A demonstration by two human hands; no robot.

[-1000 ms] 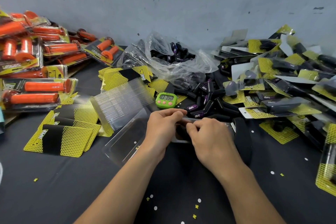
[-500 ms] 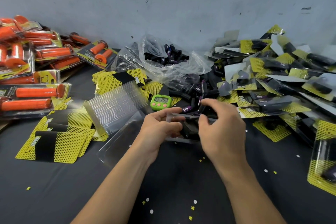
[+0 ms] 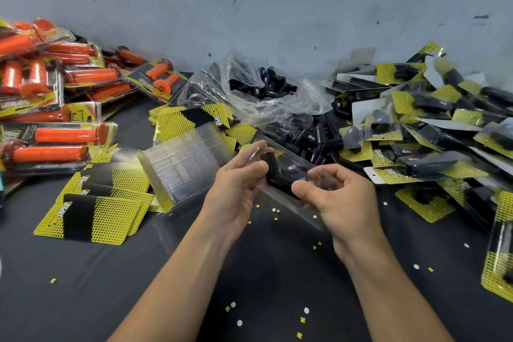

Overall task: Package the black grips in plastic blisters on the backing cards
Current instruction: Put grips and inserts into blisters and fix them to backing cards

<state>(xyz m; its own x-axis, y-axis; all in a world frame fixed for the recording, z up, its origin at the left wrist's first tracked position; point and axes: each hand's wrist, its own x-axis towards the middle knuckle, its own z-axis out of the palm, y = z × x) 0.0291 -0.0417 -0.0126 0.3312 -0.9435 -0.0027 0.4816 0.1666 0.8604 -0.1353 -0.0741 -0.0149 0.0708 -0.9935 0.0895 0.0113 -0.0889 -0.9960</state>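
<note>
Left hand (image 3: 236,191), right hand (image 3: 344,197) both pinch one blister (image 3: 294,207), grip (image 3: 273,172) inside, held mid-scene. I see no card on it. Done pile (image 3: 433,130) right; loose grips (image 3: 313,141) far, cards (image 3: 102,216) left. Plenty remains.

Your left hand (image 3: 233,191) and right hand (image 3: 344,200) were bare, and both forearms were bare as well, uncovered all the way down to where the view cut them off.
</note>
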